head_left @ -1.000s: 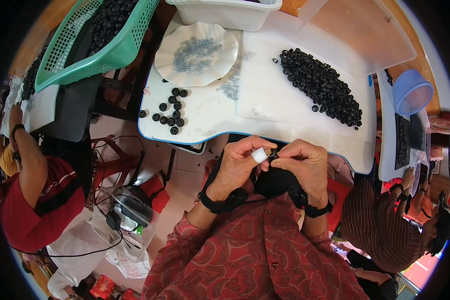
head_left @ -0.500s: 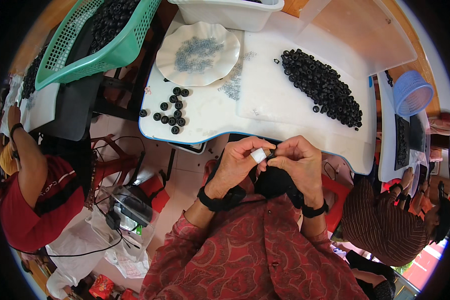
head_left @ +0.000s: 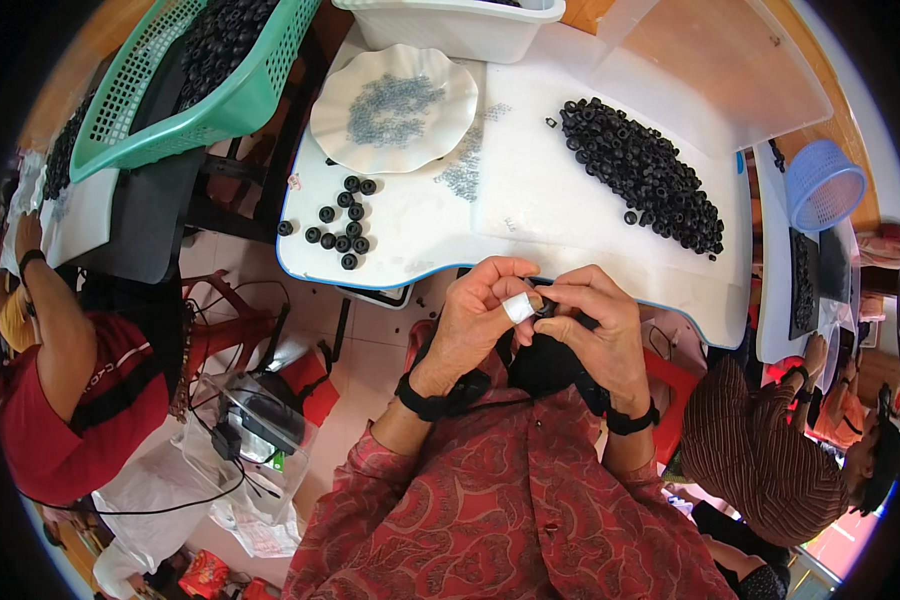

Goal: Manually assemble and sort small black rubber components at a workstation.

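Left hand: mine (head_left: 478, 322), white tape (head_left: 518, 308) round the thumb, fingertips pinched on a little black part (head_left: 545, 305).
Right hand: also mine (head_left: 602, 328), thumb and fingers clamped on that same part from the other side, so the two hands are pretty much together.
Black part: up between my fingertips, just off the front edge of the table (head_left: 420, 235); mostly covered by fingers, so can't tell which way it faces.
Plate: wavy-edged white one (head_left: 328, 128), little clear bits (head_left: 395, 105) on it, more spilled on the table beside it.
Big heap: loads of black pieces (head_left: 642, 175) on the right side of the table.
Small bunch: some round black ones (head_left: 355, 228) near the left edge, below the plate.
Back edge: white tub (head_left: 455, 28), behind the plate.
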### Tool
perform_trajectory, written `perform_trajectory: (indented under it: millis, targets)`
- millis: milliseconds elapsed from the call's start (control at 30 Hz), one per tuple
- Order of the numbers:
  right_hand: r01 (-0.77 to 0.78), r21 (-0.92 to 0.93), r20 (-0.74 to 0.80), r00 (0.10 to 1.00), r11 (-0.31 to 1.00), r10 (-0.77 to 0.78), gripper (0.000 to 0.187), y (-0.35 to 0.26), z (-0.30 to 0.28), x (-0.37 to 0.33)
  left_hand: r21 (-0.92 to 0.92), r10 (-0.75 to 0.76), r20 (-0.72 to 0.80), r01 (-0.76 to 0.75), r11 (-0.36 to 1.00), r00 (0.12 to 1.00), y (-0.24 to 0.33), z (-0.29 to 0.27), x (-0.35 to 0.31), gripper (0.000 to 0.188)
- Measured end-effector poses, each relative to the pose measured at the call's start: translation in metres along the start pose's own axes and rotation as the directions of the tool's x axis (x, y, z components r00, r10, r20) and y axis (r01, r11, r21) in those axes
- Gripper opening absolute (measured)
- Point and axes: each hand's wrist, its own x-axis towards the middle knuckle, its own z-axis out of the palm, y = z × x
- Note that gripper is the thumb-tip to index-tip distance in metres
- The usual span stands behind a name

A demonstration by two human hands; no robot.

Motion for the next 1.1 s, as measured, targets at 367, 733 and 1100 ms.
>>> perform_trajectory:
  millis: [367,733,1100]
  targets:
    - [0.060,0.067,-0.197,0.979,0.996,-0.045,0.031,0.005,0.006,-0.007,0.259,0.250,0.158,-0.284,0.923,0.955,0.006,0.017,-0.006,0.062]
    - [0.139,0.138,-0.228,0.968,0.981,-0.105,0.028,0.006,0.007,-0.012,0.397,0.331,0.199,-0.385,0.833,0.922,0.011,0.018,-0.008,0.051]
    - [0.156,0.282,-0.269,0.960,0.947,-0.079,0.028,0.007,0.014,-0.010,0.346,0.332,0.187,-0.379,0.858,0.924,0.011,0.017,-0.007,0.053]
